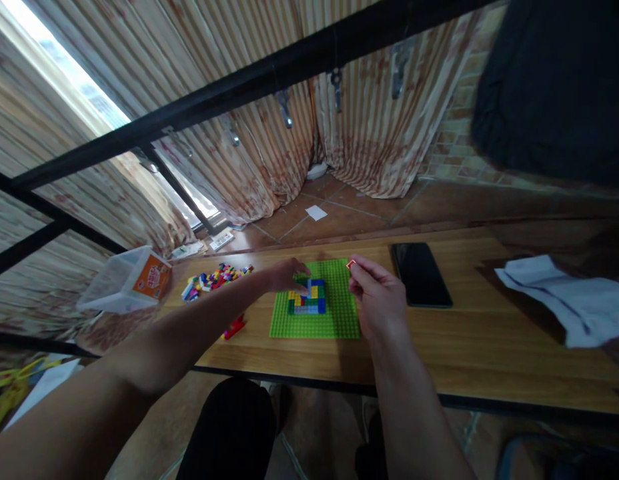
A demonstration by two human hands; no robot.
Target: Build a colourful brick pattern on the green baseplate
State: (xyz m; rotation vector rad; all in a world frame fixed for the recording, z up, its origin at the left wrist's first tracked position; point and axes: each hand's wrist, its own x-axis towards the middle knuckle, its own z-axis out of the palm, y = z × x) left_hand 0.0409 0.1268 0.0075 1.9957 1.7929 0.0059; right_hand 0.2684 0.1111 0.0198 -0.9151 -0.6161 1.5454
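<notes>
A green baseplate (339, 313) lies on the wooden table (489, 340) with a small block of yellow, blue and green bricks (309, 299) built on it. My left hand (285, 275) rests on the plate's far left part, fingers curled down onto the bricks. My right hand (377, 293) hovers over the plate's right edge and pinches a small red brick (350, 265) between thumb and forefinger.
A heap of loose coloured bricks (214, 279) lies left of the plate, beside a tipped clear plastic tub (127, 280). A red piece (233, 327) sits near the front edge. A black phone (420, 273) and a white cloth (564, 297) lie to the right.
</notes>
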